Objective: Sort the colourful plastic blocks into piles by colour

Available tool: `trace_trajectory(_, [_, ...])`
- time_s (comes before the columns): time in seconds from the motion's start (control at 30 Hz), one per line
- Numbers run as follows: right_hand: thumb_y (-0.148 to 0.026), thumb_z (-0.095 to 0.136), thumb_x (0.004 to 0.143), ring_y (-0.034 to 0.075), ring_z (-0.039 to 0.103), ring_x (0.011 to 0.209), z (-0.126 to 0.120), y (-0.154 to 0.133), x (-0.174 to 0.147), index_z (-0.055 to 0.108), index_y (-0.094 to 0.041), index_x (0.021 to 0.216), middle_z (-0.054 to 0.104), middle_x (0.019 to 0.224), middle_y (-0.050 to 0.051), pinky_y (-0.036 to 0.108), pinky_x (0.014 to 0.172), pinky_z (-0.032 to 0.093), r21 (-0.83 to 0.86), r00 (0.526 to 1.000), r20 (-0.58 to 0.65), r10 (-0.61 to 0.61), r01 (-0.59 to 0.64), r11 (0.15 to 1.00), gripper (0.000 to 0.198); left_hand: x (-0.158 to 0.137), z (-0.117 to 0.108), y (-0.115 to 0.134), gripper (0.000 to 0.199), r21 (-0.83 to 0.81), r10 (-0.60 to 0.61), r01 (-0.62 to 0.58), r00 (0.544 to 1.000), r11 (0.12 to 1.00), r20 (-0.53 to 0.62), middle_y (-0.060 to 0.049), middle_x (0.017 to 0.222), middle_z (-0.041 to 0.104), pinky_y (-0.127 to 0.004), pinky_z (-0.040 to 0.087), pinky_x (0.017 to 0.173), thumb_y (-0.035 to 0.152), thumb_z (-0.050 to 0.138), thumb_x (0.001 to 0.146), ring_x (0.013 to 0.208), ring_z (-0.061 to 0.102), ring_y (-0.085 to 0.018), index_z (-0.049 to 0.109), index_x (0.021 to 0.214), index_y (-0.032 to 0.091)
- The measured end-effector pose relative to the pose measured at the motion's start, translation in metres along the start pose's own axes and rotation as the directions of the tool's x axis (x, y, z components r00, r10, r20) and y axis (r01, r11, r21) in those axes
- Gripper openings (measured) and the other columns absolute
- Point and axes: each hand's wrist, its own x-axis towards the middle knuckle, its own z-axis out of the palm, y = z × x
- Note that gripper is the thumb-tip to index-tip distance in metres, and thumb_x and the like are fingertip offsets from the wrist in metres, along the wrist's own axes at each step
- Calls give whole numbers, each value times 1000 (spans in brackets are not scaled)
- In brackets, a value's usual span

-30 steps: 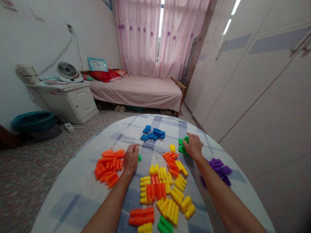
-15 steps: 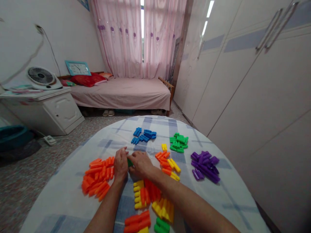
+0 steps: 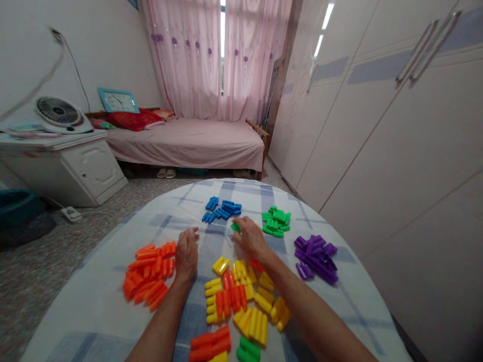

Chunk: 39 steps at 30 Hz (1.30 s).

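My right hand (image 3: 249, 236) grips a small green plastic building piece (image 3: 236, 227) between thumb and fingers, short of the blue pieces (image 3: 222, 211) and left of the green pile (image 3: 276, 221). On its side on the cloth rests my left hand (image 3: 187, 253), fingers loosely bent and apart, with nothing visible in it. Just left of that hand lies a pile of orange pieces (image 3: 151, 271). Between my forearms are mixed yellow pieces (image 3: 258, 324) and orange-red pieces (image 3: 224, 301). My right forearm and hand cover some of these.
A round table with a checked cloth (image 3: 94, 301) carries everything. Purple pieces (image 3: 317, 256) lie at the right. Close to me are more orange-red pieces (image 3: 210, 344) and a green block (image 3: 248, 349). Beyond stand a bed (image 3: 188, 141), a cabinet (image 3: 90, 171) and a wardrobe (image 3: 377, 151).
My right hand has moved away from my left, right and forward, carrying the green piece. Yellow pieces its arm covered now show. My left hand stays nearly in place.
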Motion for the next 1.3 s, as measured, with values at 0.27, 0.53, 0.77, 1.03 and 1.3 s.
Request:
trace_trajectory(0.27, [-22,44,86,21,57,105,-47,125,-10,52,-19,124,58,114,12,30,84,41,-144,835,-179,521,-546,825,39,3,1,-7,51,37,25,-25,999,999,20,-9,103,60,-32,51,68,53,26,90,87,62,-19,59,102,17])
trace_trajectory(0.53, [-18,44,85,23,57,105,-39,138,-20,58,-16,117,63,110,13,32,86,42,-162,829,-79,554,-559,813,36,2,-2,-1,52,72,40,-42,999,997,33,-10,103,61,-32,51,70,53,24,90,86,62,-19,60,100,16])
trace_trajectory(0.77, [-21,41,85,20,52,112,-34,88,-57,57,-16,117,60,117,9,32,99,37,123,924,-264,276,-251,960,36,1,0,-6,48,121,59,-70,994,990,94,-8,95,66,-31,50,74,50,27,90,86,64,-20,61,97,17])
trace_trajectory(1.03, [-33,37,87,21,59,98,8,69,-107,63,-15,105,65,105,10,34,88,44,559,869,-236,435,-244,792,36,-1,-2,4,40,259,41,-79,988,963,150,-8,96,68,-29,48,74,43,34,86,87,65,-20,63,94,17])
trace_trajectory(1.3, [-28,35,85,20,59,94,15,72,-106,65,-16,98,66,99,8,33,85,43,563,880,-258,400,-199,802,34,-14,1,13,34,359,193,-268,953,894,231,-9,101,66,-31,47,81,34,40,82,93,61,-21,64,97,15])
